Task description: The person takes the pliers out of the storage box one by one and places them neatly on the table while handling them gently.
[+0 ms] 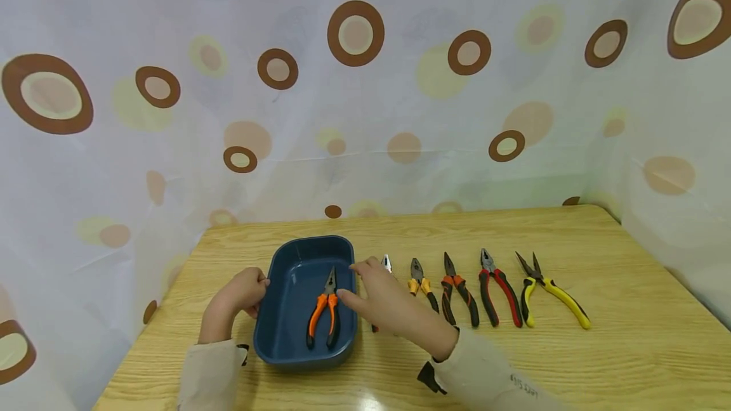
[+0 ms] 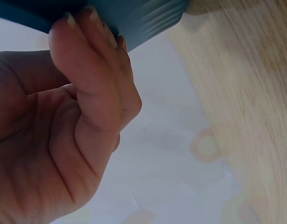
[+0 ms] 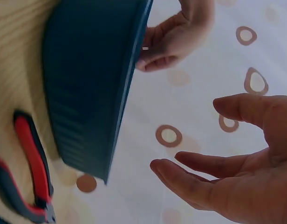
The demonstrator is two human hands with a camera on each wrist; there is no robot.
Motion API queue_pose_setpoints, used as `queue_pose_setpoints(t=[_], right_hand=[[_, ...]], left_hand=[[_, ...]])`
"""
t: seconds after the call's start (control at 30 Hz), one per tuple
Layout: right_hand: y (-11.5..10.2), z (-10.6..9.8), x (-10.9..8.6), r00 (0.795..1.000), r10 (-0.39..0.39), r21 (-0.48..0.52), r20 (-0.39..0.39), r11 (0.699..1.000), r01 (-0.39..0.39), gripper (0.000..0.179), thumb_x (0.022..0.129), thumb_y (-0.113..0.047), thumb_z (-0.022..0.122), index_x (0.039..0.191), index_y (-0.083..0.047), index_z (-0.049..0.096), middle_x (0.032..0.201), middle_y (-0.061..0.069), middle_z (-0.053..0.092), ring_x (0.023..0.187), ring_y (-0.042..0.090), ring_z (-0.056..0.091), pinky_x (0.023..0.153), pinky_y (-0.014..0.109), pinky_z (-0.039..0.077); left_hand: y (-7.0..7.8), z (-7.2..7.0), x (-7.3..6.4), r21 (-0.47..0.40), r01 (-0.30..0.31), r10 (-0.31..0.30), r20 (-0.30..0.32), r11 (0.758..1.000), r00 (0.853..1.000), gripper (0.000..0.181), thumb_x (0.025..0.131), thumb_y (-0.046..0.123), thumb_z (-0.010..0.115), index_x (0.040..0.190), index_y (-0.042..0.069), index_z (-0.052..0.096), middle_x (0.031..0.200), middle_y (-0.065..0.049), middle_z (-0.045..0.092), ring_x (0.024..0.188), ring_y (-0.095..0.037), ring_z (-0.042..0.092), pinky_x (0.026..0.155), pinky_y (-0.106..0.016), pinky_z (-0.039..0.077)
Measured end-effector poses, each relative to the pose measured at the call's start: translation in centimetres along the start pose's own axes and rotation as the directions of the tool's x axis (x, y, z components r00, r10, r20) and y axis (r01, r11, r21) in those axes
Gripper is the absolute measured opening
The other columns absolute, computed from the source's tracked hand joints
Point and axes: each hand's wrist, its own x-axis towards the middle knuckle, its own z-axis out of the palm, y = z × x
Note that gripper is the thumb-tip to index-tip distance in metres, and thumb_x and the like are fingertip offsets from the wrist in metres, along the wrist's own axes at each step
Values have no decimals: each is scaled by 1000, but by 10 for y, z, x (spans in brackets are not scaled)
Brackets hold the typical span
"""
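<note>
A dark blue rectangular plastic basin point(image 1: 285, 347) stands on the table, its outer wall point(image 3: 87, 88) filling the left of the right wrist view. Inside lie long-nose pliers point(image 1: 323, 309) with orange and black handles, jaws pointing away. My left hand point(image 1: 242, 293) holds the basin's left rim; in the left wrist view its curled fingers point(image 2: 94, 70) meet the outer wall. Over the right rim hovers my right hand point(image 1: 388, 300), thumb and fingers spread and nothing between them. Partly hidden beneath that hand is another pair of pliers point(image 1: 386, 263).
To the right, pliers lie in a row: yellow-and-black ones point(image 1: 417, 269), orange-and-black ones point(image 1: 448, 265), red-and-black ones point(image 1: 487, 261), and long-nose ones with yellow handles point(image 1: 562, 297). The wooden table point(image 1: 628, 309) meets a patterned curtain point(image 1: 365, 113) at its back and sides.
</note>
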Motion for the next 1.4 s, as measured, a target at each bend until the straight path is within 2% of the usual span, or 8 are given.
queue_pose_setpoints(t=[0.17,0.37,0.47,0.6,0.7,0.97,1.23,1.4], right_hand=[[-7,23,12,998,-17,36,60,999,15,54,96,-30,59,134,7,47,129,22,46,107,30,56,82,38,52],[-13,49,21,994,11,-63,111,998,-4,56,94,-30,63,130,10,48,127,24,46,107,31,53,75,32,51],[-14,60,23,992,19,-120,122,993,-4,44,92,-29,66,115,7,55,122,22,46,103,29,51,69,30,48],[-14,72,27,994,7,-206,106,978,15,30,91,-28,68,92,0,57,116,22,48,101,30,49,78,34,49],[-14,80,30,997,2,-289,78,957,20,32,89,-29,70,87,2,61,115,22,49,104,33,48,86,38,48],[-17,94,32,999,54,-355,-5,934,-52,53,81,-29,78,113,9,57,114,25,46,97,34,49,74,36,54],[-13,101,34,999,17,-439,-48,898,-36,30,85,-29,74,101,-6,67,107,20,47,90,31,49,72,35,53],[-11,103,36,998,-14,-497,-65,867,-20,25,85,-29,73,98,-8,67,98,18,49,85,28,49,70,33,51]], left_hand=[[0,0,0,-3,-1,1,-4,1000,1000,19,101,3,39,86,-5,48,68,-13,50,51,-19,52,49,-30,53],[-1,0,1,-11,0,0,0,1000,1000,19,101,3,39,86,-5,48,68,-13,51,51,-18,52,49,-30,53],[-1,0,1,-8,2,-2,3,1000,1000,19,101,3,39,87,-6,48,69,-13,51,51,-19,53,49,-30,53],[1,-1,0,-2,5,-5,4,1000,1000,18,101,3,39,89,-7,49,69,-14,51,52,-19,53,49,-30,53],[2,-1,-1,1,5,-5,4,1000,1000,18,101,3,39,89,-7,49,69,-14,51,51,-19,53,49,-31,53],[2,-1,-1,-2,4,-4,8,1000,1000,18,101,3,39,89,-6,49,68,-14,50,51,-18,52,49,-30,53],[2,-1,-1,-4,6,-6,8,1000,1000,19,102,3,39,89,-6,49,67,-13,50,50,-18,51,49,-31,53],[3,-1,-1,2,9,-9,7,1000,1000,19,101,3,39,88,-6,48,67,-13,50,51,-18,52,49,-30,53]])
